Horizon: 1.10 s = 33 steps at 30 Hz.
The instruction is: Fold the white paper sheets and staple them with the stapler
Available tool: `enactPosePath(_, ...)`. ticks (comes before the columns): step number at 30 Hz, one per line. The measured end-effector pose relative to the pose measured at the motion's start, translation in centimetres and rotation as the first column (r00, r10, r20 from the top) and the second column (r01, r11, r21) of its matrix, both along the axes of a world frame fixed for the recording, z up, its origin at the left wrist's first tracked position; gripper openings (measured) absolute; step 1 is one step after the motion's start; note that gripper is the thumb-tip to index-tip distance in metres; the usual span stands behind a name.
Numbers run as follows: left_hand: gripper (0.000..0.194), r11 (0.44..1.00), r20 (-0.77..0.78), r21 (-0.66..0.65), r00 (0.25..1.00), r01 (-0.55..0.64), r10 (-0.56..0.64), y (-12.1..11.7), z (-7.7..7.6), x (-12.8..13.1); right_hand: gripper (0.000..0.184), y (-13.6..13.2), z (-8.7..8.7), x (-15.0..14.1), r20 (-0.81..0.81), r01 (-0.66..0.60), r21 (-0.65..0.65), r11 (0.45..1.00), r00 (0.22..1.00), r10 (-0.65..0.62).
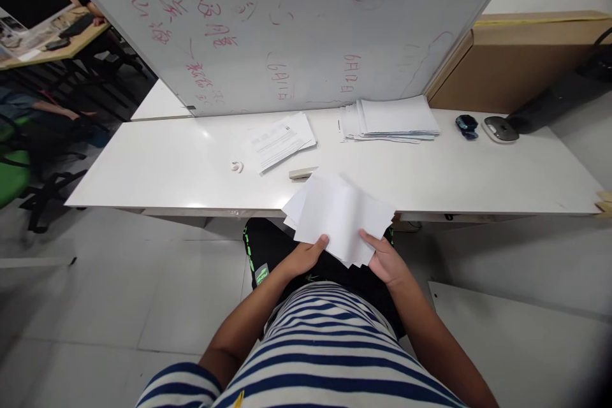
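Note:
Both of my hands hold a small sheaf of white paper sheets point(339, 213) over my lap, just in front of the white table's point(162, 172) near edge. My left hand point(306, 255) grips the sheaf's lower left edge, thumb on top. My right hand point(385, 260) grips the lower right corner, thumb on top as well. The sheets are fanned slightly and tilted toward me. A beige stapler point(302, 173) lies on the table just beyond the sheaf.
A stack of white papers point(392, 118) and printed sheets point(280, 139) lie near a leaning whiteboard point(287, 19). A small white object point(236, 167), a blue watch point(466, 124), a mouse point(500, 129) and a cardboard box point(516, 57) are there too.

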State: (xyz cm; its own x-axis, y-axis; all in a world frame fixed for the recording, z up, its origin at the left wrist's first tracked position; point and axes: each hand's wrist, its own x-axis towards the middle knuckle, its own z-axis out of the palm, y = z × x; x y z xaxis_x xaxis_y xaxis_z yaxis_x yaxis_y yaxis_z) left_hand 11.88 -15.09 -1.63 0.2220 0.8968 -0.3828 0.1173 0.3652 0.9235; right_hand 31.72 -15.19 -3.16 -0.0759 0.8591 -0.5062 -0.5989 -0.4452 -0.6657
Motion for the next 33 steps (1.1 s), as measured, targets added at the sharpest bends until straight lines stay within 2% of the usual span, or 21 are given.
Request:
enactPosePath(2,0.058,0.997,0.042,0.047,0.997,-0.065,0.063,0.6,-0.3,-0.1,0.050,0.4,0.4,0.6,0.126,0.044,0.045,0.998,0.991,-0.049)
enactPosePath(4,0.055,0.980,0.110,0.054,0.977,-0.191,0.184,1.4,-0.7,-0.6,0.051,0.9,0.8,1.6,0.304,0.088,0.111,0.990,0.945,-0.118)
enactPosePath(7,0.051,0.934,0.214,0.089,0.923,-0.346,0.321,2.7,-0.9,-1.8,0.050,1.5,1.3,3.4,0.587,0.053,0.191,0.980,0.794,-0.157)
enactPosePath(9,0.048,0.920,0.221,0.157,0.921,-0.358,0.321,3.4,-0.4,-2.7,0.046,2.1,2.0,4.4,0.710,-0.029,0.223,0.974,0.690,-0.142)
enactPosePath(12,0.040,0.912,0.081,0.302,0.960,-0.279,0.267,4.4,1.3,-3.7,0.036,3.3,3.3,4.6,0.790,-0.193,0.283,0.940,0.603,-0.114)
enactPosePath(16,0.030,0.852,-0.123,0.496,0.958,-0.167,0.259,5.8,4.1,-4.3,0.031,5.0,5.4,2.7,0.807,-0.419,0.397,0.816,0.584,-0.092)
enactPosePath(18,0.030,0.826,-0.130,0.536,0.951,-0.171,0.281,6.5,5.0,-4.4,0.030,5.6,6.1,1.4,0.787,-0.451,0.457,0.766,0.606,-0.113)
enactPosePath(21,0.030,0.803,-0.076,0.550,0.944,-0.230,0.322,7.4,5.2,-4.7,0.031,6.2,6.2,-0.1,0.739,-0.429,0.527,0.734,0.658,-0.146)
enactPosePath(23,0.031,0.808,-0.041,0.530,0.943,-0.259,0.329,7.8,4.7,-4.8,0.032,6.7,5.6,-0.7,0.709,-0.398,0.540,0.741,0.690,-0.147)
enactPosePath(24,0.031,0.817,-0.031,0.510,0.943,-0.270,0.331,8.0,4.3,-4.8,0.033,6.9,5.2,-0.8,0.702,-0.383,0.522,0.763,0.701,-0.129)
enactPosePath(27,0.036,0.839,0.002,0.447,0.938,-0.311,0.347,8.5,3.1,-4.7,0.040,7.7,3.6,-1.1,0.707,-0.309,0.376,0.873,0.706,-0.055)
enactPosePath(29,0.041,0.832,0.064,0.431,0.931,-0.350,0.359,8.8,2.4,-4.4,0.043,8.2,2.9,-1.2,0.712,-0.256,0.302,0.918,0.701,-0.038)
enactPosePath(33,0.044,0.833,0.175,0.402,0.925,-0.379,0.337,9.2,1.3,-4.1,0.045,8.7,2.4,-1.2,0.691,-0.224,0.317,0.922,0.720,-0.062)
